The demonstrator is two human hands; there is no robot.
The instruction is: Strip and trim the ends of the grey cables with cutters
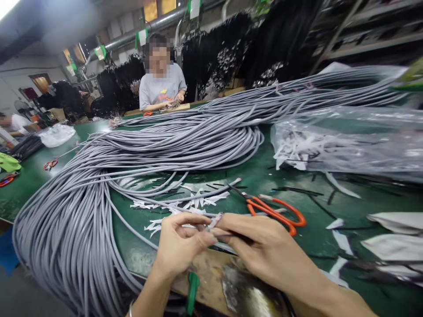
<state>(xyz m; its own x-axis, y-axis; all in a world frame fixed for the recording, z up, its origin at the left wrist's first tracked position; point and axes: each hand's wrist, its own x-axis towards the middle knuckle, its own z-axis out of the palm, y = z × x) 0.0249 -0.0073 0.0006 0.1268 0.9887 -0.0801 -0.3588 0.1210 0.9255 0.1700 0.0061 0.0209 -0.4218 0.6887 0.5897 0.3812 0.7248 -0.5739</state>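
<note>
Near the front edge of the green table my left hand (183,240) pinches a grey cable (210,226) close to its end. My right hand (261,240) meets it there, its thumb and fingers closed on the same cable end, where a bit of pinkish wire or wrapping shows. The fingertips hide the exact detail. Just beyond my right hand lie scissors (274,209) with orange handles, blades pointing left. Below both hands is a worn brown board (208,268) with a dark, shiny patch, and a green strip (192,288) hangs at its edge.
A big bundle of grey cables (132,149) sweeps across the table and over its left edge. White scraps (198,200) and black bits lie around. A clear plastic bag (350,145) rests at right, white gloves (393,244) nearer. A co-worker (161,83) sits across the table.
</note>
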